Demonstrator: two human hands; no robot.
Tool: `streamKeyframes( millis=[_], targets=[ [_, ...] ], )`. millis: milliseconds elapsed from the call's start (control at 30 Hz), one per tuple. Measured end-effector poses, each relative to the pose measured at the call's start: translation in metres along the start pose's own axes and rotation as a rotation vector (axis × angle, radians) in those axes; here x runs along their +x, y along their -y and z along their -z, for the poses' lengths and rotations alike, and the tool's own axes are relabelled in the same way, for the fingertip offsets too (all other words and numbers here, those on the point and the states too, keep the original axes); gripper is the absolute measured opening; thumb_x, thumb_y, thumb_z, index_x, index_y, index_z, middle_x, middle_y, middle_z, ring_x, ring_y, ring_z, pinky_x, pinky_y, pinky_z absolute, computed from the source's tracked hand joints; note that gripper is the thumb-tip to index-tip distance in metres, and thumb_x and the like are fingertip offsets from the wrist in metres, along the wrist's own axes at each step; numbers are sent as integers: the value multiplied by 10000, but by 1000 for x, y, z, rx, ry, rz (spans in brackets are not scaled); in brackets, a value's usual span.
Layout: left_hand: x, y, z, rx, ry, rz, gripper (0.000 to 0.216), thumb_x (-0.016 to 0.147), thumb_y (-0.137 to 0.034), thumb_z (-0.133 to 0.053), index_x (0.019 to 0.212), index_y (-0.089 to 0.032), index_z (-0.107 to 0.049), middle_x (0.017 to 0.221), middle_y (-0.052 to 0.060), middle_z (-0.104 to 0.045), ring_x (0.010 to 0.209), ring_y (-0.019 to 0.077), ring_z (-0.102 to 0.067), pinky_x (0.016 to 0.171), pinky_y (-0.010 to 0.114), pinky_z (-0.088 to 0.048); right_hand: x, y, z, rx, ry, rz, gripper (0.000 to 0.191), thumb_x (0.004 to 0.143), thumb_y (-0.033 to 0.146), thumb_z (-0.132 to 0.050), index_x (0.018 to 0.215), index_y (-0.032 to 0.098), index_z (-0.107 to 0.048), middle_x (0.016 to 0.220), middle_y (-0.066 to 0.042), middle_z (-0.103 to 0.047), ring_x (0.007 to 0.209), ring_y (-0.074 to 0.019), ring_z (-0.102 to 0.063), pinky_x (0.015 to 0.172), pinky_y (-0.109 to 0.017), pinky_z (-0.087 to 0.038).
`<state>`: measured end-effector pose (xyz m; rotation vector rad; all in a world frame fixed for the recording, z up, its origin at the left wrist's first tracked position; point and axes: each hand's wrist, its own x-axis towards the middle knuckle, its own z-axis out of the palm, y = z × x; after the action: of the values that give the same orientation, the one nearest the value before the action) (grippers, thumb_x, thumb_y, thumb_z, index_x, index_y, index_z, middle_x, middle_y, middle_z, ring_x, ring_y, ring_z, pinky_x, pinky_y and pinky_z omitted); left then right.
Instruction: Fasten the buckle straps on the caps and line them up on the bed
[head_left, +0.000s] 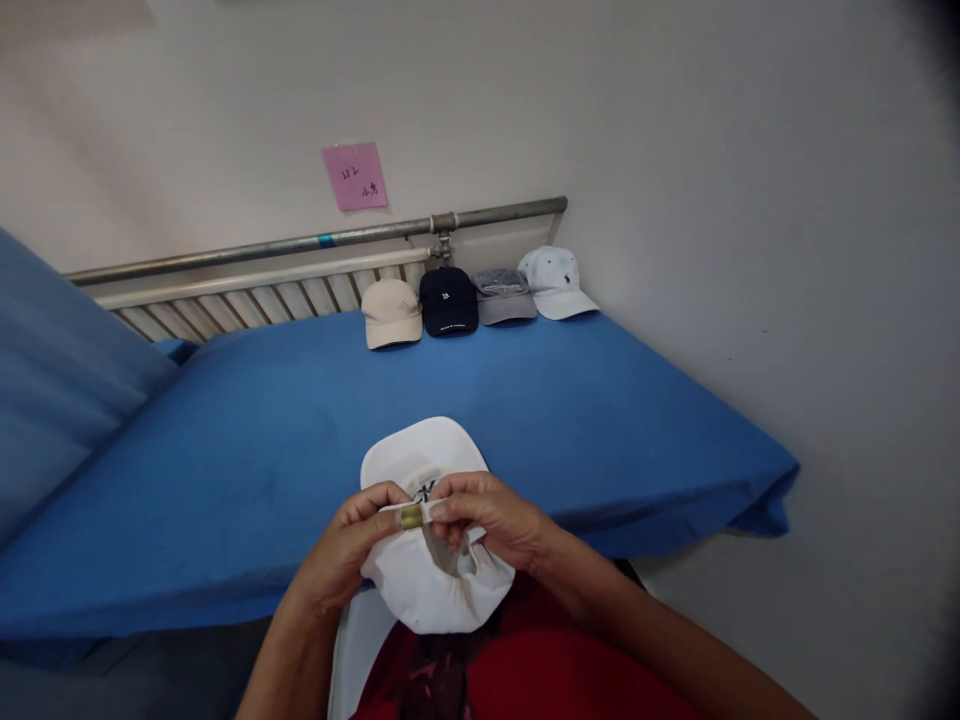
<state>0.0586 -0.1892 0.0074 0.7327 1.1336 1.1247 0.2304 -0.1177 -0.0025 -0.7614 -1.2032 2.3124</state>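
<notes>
A white baseball cap (431, 590) is held at the near edge of the table, its brim pointing away from me and its back opening towards me. My left hand (349, 540) pinches the back strap beside a brass-coloured buckle (412, 516). On the other side of the buckle, my right hand (487, 515) grips the strap's end between thumb and fingers. Part of the strap is hidden behind my fingers. Dark marks, perhaps a label, show inside the cap between the two hands.
Along the far edge of the blue-covered table (262, 440) stand a beige cap (392, 315), a black cap (448, 302), a grey cap (506, 297) and a white cap with a small dark emblem (556, 283). Behind them are a radiator (262, 300) and a metal pipe (375, 233). A wall borders the right side.
</notes>
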Motion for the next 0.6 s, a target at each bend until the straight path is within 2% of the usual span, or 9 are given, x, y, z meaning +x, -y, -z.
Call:
streamKeyframes(
  millis=[167, 300, 600],
  targets=[
    [-1, -1, -3, 23, -17, -65, 273, 622, -331, -824, 778, -180, -657, 636, -32, -645, 482, 57, -520, 460, 151, -364, -1, 0, 0, 4, 24, 11, 120, 615, 237, -695, 632, 142, -624, 540, 26, -613, 440, -56, -472, 466, -207, -318],
    [-3, 0, -2, 63, -84, -150, 220, 643, -309, -808, 759, -195, -659, 628, -56, -613, 468, 38, -473, 452, 142, -344, -2, 0, 1, 37, 0, 8, 134, 617, 250, -700, 645, 147, -619, 517, 36, -595, 437, -64, -483, 468, -207, -328],
    [-1, 4, -1, 43, -36, -128, 212, 655, -311, -796, 765, -194, -658, 653, -40, -624, 517, 56, -496, 480, 151, -353, -2, 0, 0, 50, 25, -38, 138, 612, 244, -706, 637, 147, -611, 525, 39, -597, 429, -60, -478, 471, -205, -340]
  ],
)
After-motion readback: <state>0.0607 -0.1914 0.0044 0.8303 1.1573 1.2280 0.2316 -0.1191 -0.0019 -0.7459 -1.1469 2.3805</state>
